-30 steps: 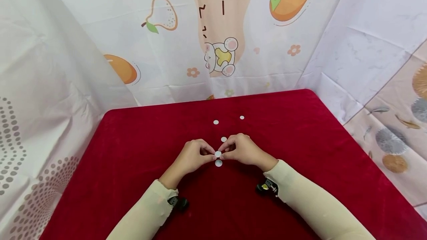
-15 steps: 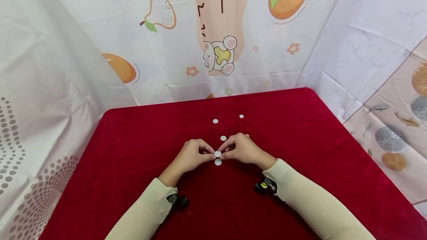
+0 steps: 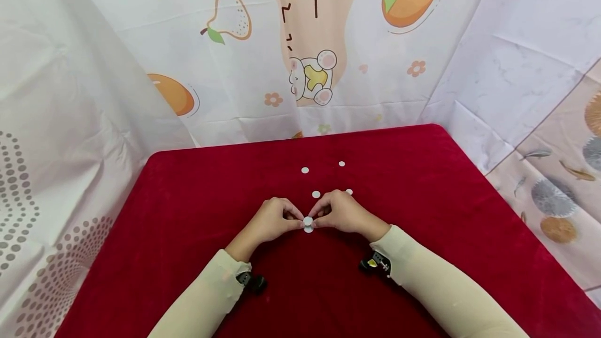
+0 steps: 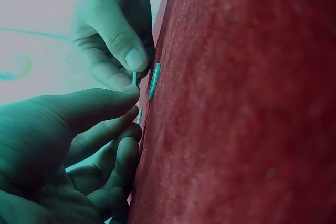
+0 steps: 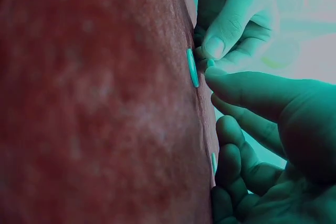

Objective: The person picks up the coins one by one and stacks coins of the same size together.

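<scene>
Between the two hands a small white round disc [image 3: 307, 220] is held just above the red cloth. My left hand [image 3: 272, 220] pinches its left edge with thumb and fingertips, while my right hand [image 3: 345, 213] pinches the right edge. Below it a larger-looking white disc [image 3: 308, 230] lies on the cloth, partly covered in the head view. Seen edge-on in the left wrist view, the held disc [image 4: 134, 78] is thin and stands apart from the lying disc [image 4: 154, 81]. The right wrist view shows the lying disc [image 5: 192, 68] beside the fingertips.
Beyond the hands, several more white discs lie on the red cloth [image 3: 211, 186]: a near disc [image 3: 316, 194], a disc [image 3: 349, 191] behind the right hand, and two farther ones [image 3: 305, 170]. A printed curtain [image 3: 366, 98] hangs behind the table.
The held disc has come down slightly toward the near side, so it now overlaps the lying disc in the head view. Both hands moved slightly with it and keep their pinch.
</scene>
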Demonstrator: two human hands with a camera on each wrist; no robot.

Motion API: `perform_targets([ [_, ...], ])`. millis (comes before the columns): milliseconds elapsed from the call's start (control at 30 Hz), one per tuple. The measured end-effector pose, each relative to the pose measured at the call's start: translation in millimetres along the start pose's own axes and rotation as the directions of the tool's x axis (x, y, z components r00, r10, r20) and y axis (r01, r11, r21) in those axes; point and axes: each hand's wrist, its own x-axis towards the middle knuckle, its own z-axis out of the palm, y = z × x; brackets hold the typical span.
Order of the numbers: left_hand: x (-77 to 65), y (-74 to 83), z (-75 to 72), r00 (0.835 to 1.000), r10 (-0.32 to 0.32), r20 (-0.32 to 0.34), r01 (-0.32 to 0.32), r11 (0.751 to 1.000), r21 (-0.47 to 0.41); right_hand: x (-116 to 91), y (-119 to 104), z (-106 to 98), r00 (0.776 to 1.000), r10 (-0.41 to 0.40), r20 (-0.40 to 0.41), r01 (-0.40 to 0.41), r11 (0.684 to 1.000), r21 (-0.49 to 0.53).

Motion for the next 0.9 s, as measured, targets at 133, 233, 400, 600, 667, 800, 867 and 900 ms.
perform_targets([
  [133, -0.2, 1.3, 0.7, 1.000, -0.007, 0.005, 0.007, 1.000, 0.010, -0.6, -0.9, 1.0, 1.000, 0.001, 0.007, 0.000, 1.000, -0.018],
  [233, -0.3, 2.0, 1.0, 1.000, -0.006, 0.009, 0.006, 1.000, 0.019, -0.8, -0.9, 1.3, 1.000, 0.003, 0.012, -0.003, 1.000, -0.030],
  [400, 0.2, 1.7, 2.0, 1.000, 0.007, 0.012, -0.007, 0.999, 0.039, -1.3, -1.5, 1.4, 1.000, 0.006, 0.018, -0.005, 0.999, -0.048],
  [600, -0.3, 1.5, 3.4, 1.000, 0.008, 0.019, -0.009, 0.999, 0.048, -1.5, -2.3, 2.2, 1.000, 0.006, 0.022, -0.005, 0.999, -0.054],
  [667, -0.3, 2.0, 3.5, 1.000, 0.008, 0.016, -0.009, 0.999, 0.050, -1.6, -2.7, 2.5, 1.000, 0.002, 0.022, -0.001, 0.998, -0.062],
  [800, -0.6, 3.8, 3.2, 1.000, 0.012, 0.011, -0.013, 0.998, 0.053, -2.0, -3.2, 2.8, 1.000, -0.003, 0.018, 0.005, 0.996, -0.084],
  [867, -0.7, 4.4, 3.0, 1.000, 0.015, 0.012, -0.016, 0.998, 0.058, -2.3, -3.7, 2.7, 1.000, -0.004, 0.016, 0.006, 0.995, -0.095],
  [900, -0.8, 4.7, 3.0, 1.000, 0.016, 0.012, -0.017, 0.998, 0.061, -2.4, -4.0, 2.6, 1.000, -0.005, 0.015, 0.007, 0.995, -0.100],
])
